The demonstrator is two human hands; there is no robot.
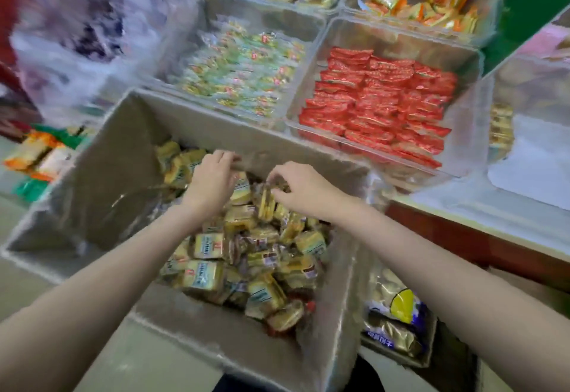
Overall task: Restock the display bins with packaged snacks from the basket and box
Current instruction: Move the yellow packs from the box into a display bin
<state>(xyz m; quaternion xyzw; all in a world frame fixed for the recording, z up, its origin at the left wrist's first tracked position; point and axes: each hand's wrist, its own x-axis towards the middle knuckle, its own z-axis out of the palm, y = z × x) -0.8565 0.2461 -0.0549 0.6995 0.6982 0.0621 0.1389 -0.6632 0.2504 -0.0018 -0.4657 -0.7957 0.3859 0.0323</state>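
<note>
- Head view: shop floor and a counter of clear display bins (385,95) filled the far half of the scene; a cardboard box (129,169) stood open in the near middle, tight against the counter's front.
- Yellow snack packs (212,274) lay heaped in the box's right half, directly under both forearms, tumbled at every angle with no shared long axis.
- Left hand (212,179) rested on the pile by the box's far wall, fingers curled down among the packs (whether it actually gripped one could not be told).
- Right hand (305,188) pinched one upright pack (266,203) by its top edge, long axis running near to far, just right of the left hand.
- Judged from this, the right hand was nearer the red-pack bin (379,111) at far right; the green-pack bin (240,71) lay straight beyond the box, about equally far from both hands.
- Printing on the yellow packs was too blurred to read; a blue bag (394,320) in a basket at near right carried white characters (not legible enough to give).
- Top-row bins held orange packs (422,6) and more yellow ones.
</note>
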